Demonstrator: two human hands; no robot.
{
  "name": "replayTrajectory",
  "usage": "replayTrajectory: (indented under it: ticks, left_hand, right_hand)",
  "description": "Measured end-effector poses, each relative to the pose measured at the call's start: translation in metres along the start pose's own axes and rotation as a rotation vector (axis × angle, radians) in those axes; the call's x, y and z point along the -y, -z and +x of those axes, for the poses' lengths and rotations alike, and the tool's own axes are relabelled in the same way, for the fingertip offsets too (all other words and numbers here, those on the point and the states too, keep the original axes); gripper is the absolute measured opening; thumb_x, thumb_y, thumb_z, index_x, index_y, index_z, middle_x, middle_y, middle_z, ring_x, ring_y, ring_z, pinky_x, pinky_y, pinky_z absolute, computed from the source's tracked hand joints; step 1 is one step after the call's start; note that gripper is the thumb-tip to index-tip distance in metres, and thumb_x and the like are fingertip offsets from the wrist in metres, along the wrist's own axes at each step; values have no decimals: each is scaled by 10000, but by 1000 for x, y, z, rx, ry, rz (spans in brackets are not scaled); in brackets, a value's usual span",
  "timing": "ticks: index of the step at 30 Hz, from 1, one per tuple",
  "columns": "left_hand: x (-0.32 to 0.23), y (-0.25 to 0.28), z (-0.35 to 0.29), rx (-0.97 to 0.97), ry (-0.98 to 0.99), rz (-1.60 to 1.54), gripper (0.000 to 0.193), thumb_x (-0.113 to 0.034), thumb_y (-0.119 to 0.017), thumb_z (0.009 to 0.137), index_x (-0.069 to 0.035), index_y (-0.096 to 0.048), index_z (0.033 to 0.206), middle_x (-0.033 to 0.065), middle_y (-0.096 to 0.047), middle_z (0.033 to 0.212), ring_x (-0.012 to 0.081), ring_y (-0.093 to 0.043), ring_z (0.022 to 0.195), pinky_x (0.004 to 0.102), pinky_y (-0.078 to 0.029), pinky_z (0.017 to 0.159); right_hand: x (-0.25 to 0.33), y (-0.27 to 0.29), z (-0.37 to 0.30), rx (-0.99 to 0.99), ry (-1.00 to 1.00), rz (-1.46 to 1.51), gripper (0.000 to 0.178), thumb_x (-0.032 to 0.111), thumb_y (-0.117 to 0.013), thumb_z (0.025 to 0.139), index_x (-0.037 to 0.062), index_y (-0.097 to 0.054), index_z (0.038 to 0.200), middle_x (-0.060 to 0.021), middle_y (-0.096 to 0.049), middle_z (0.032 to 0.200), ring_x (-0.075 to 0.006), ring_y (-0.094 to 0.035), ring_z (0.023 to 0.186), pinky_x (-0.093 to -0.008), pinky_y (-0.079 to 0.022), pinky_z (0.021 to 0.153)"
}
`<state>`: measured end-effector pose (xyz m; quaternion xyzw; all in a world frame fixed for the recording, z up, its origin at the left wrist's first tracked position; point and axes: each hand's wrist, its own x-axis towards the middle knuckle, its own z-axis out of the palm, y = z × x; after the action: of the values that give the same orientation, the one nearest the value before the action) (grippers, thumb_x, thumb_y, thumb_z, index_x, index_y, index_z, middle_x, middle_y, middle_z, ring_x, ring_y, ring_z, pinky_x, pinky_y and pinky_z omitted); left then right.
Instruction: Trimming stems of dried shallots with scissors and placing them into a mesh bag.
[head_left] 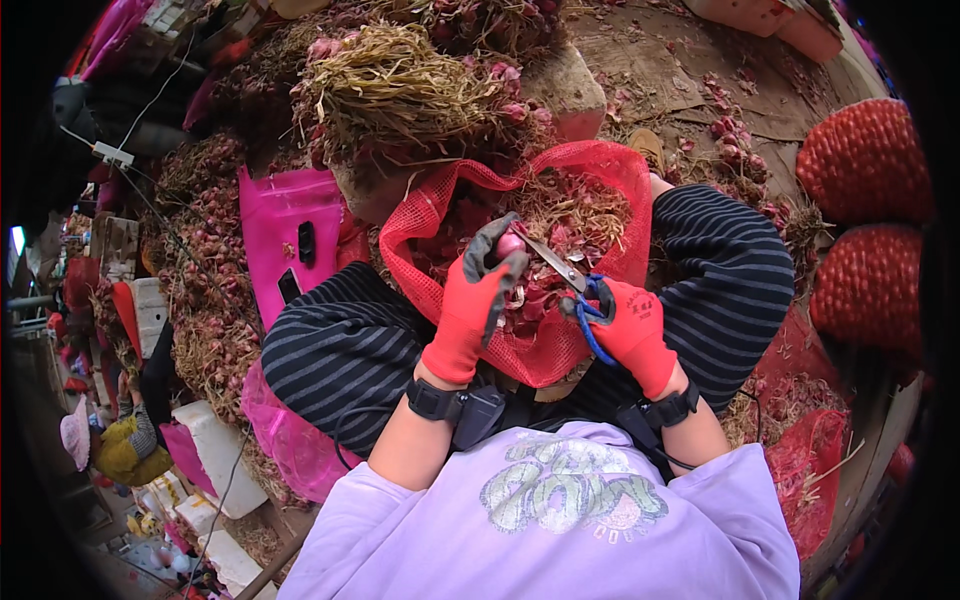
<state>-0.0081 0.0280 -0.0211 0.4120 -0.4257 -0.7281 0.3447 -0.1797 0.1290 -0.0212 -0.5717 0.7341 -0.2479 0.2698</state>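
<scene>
My left hand [478,290], in a red glove with dark fingertips, grips a small purple-red shallot [509,246] between thumb and fingers. In my right hand [628,325], gloved the same way, is a pair of scissors [596,330] with blue handles. Their metal blades point up and left, with the tips close beside the shallot. Both hands are over a red mesh bag [412,222] that lies between my legs with its mouth spread wide. Dry stalks and loose skins [580,208] fill the bag.
Ahead lies a big bundle of dried shallot stalks [395,90] by a concrete block [568,88]. Two full red mesh sacks [868,160] stand at the right. On the left are a bright pink sheet [268,225] with a phone [289,285], and shallot heaps [205,300]. Another person [130,445] is further left.
</scene>
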Motion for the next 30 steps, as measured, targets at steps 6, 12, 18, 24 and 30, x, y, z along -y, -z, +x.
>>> replayTrajectory:
  ticks: [6, 12, 18, 24, 30]
  left_hand:
    - [-5, -3, -1, 7, 49, -392, 430, -30, -551, 867, -55, -420, 1276, 21, -547, 1033, 77, -523, 876, 222, -446, 812]
    - [-5, 7, 2, 33, 32, -396, 450, -21, -549, 863, -41, -382, 1281, 35, -531, 1023, 98, -540, 888, 246, -459, 841]
    - [-8, 4, -2, 13, 72, -268, 542, -28, -564, 848, -28, -324, 1334, 49, -518, 1029, 98, -530, 882, 217, -451, 803]
    - [-2, 7, 3, 70, 0, -56, 590, -37, -566, 836, -23, -291, 1358, 59, -537, 1008, 110, -546, 868, 233, -463, 768]
    - [-8, 2, 0, 114, 24, -114, 594, -24, -564, 831, -32, -295, 1360, 70, -506, 1096, 106, -526, 912, 216, -453, 793]
  right_hand:
    - [-9, -6, -1, 166, -97, 263, 333, 386, -647, 769, 57, -600, 799, -147, -588, 681, -333, -594, 656, -390, -450, 577]
    - [-17, -10, -4, 165, -11, 310, 306, 310, -601, 799, 62, -564, 975, -151, -594, 851, -336, -586, 788, -397, -456, 659]
    - [-10, -9, -3, 47, 87, 55, 345, 340, -630, 764, 70, -551, 965, -145, -585, 883, -337, -578, 807, -410, -457, 667]
    - [-6, -5, 0, 14, 53, 48, 347, 379, -657, 736, 63, -579, 856, -146, -597, 772, -341, -588, 721, -405, -455, 605]
    - [-2, -5, -1, 87, -140, 188, 311, 342, -661, 754, 39, -596, 779, -184, -590, 720, -331, -591, 673, -359, -448, 580]
